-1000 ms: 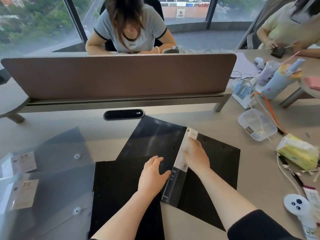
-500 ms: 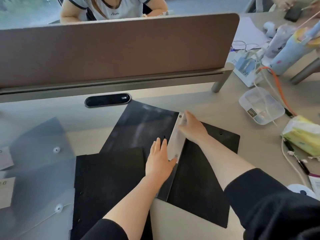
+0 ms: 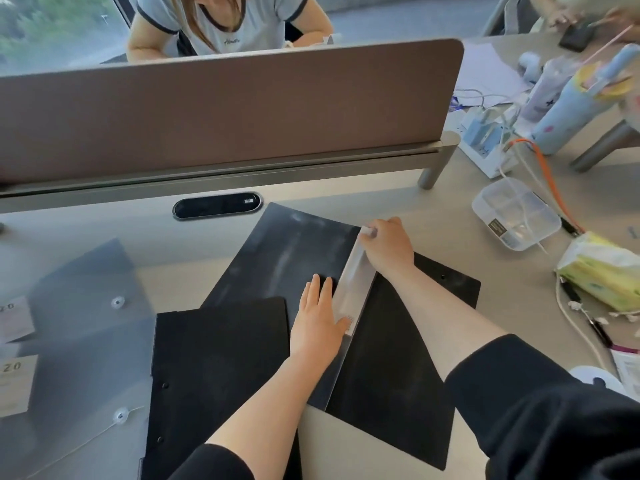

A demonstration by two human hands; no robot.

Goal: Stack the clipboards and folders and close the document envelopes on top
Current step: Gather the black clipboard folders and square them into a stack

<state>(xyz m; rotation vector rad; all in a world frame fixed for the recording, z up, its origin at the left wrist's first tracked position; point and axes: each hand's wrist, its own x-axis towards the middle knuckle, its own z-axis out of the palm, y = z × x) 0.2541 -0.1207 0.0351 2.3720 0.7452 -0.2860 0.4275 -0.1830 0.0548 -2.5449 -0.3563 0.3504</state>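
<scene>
**Hands pressing a black folder flat near the middle of the desk**

The left hand [image 3: 320, 327] is lying palm-down with fingers spread flat on the black folder [image 3: 294, 251], clamped on nothing, probably pinning the cover so it cannot slide. The right hand [image 3: 389, 245] is curling its grip around the far end of the folder's pale spine strip [image 3: 355, 289]; the fingers are closed on it, seemingly to square or shut the folder. The folder is lying tilted near the middle of the desk [image 3: 398, 199], overlapping a black clipboard [image 3: 398, 358] to its right and another black clipboard [image 3: 214, 362] toward the near edge. Its cover is looking glossy, scuffed with pale streaks, thin and flexible.

Two translucent grey document envelopes [image 3: 79, 341] are lying at the left edge, each showing a round button fastener and a white label; whether their flaps are fastened is hard to tell. The stack is not yet squared, judging by the fanned-out edges.
</scene>
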